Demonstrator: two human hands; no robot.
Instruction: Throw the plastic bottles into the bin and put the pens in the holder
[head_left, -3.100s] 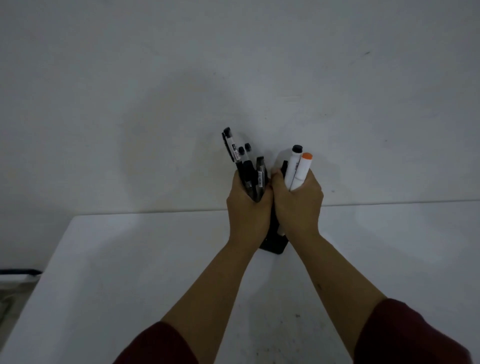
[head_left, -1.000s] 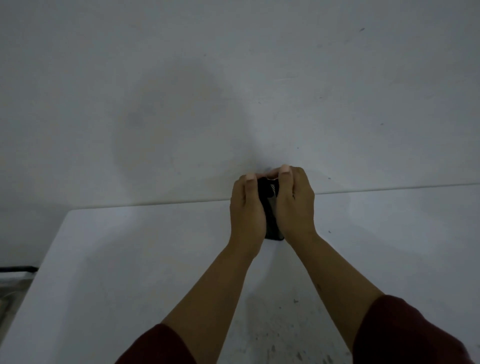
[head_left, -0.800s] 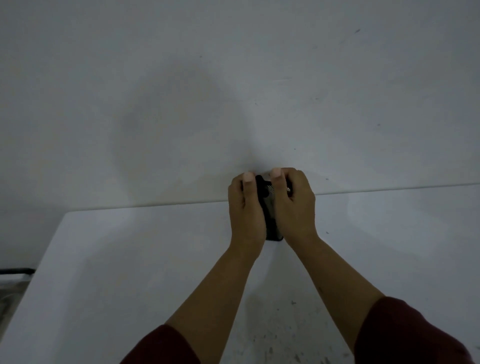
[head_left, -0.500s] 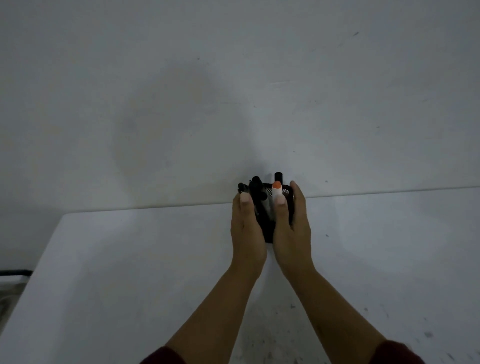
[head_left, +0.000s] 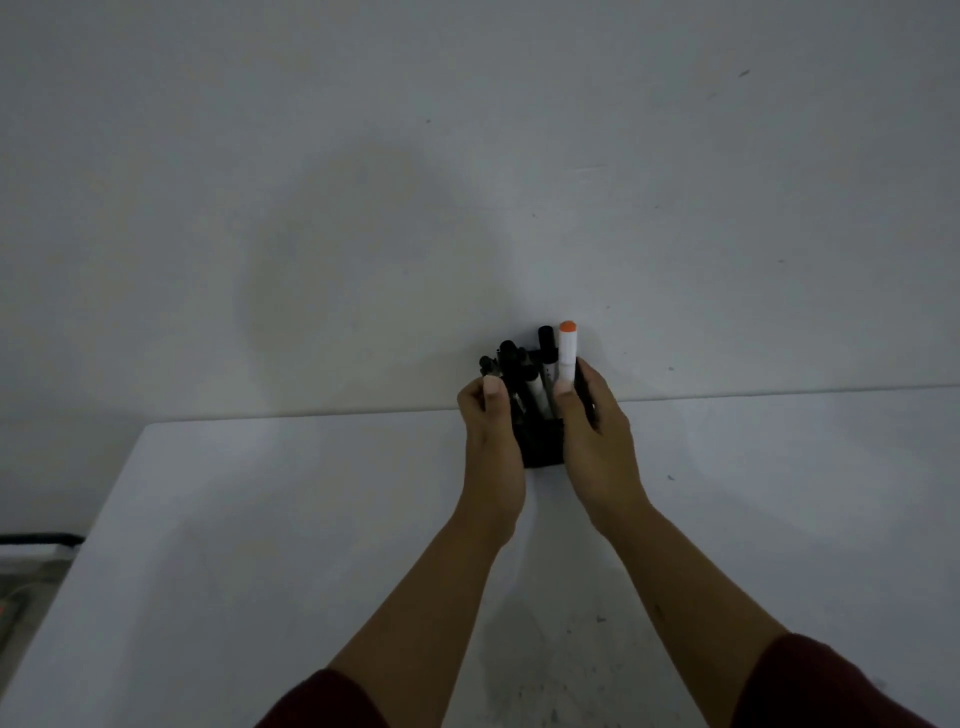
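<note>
A black pen holder (head_left: 543, 447) stands on the white table (head_left: 260, 519) near its far edge, against the wall. Several pens stick up out of it: black ones (head_left: 506, 358) on the left, a white marker with an orange cap (head_left: 567, 349) and a black-capped one (head_left: 545, 343) on the right. My left hand (head_left: 491, 441) cups the holder's left side, fingers curled around the black pens. My right hand (head_left: 597, 436) cups the right side, with its thumb against the orange-capped marker. No bottles or bin are in view.
A plain grey wall (head_left: 467, 182) rises straight behind the table. The table's left edge drops off at the lower left, where a dark object (head_left: 36, 540) lies beyond it. Small dark specks mark the tabletop near me.
My hands held bunches of pens above the holder, then pushed them down into it. Since half a second ago the hands have slid lower and apart, and the pens stand taller in view.
</note>
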